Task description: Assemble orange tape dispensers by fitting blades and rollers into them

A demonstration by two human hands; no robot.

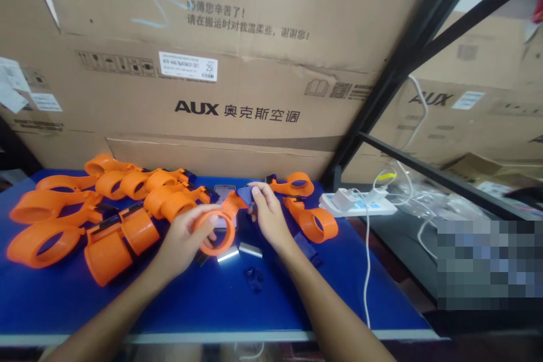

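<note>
My left hand (186, 235) grips an orange plastic ring with a short arm (231, 232), fingers around the ring's left side. At the far end of that arm, my right hand (269, 212) pinches a dark blue piece (245, 194), which touches the orange arm. A phone (224, 189) lies behind the ring, partly covered by it. Just below are two silvery metal strips (251, 249) and a small dark blue part (254, 280) on the blue tabletop (178, 305).
Several orange ring parts (46, 240) crowd the table's left side. Two more orange ring parts (318, 226) lie right of my hands. A white power strip (382, 206) with plugs and a trailing cable sits at the right edge. A large cardboard box (237, 85) stands behind, beside a black metal frame (377, 90).
</note>
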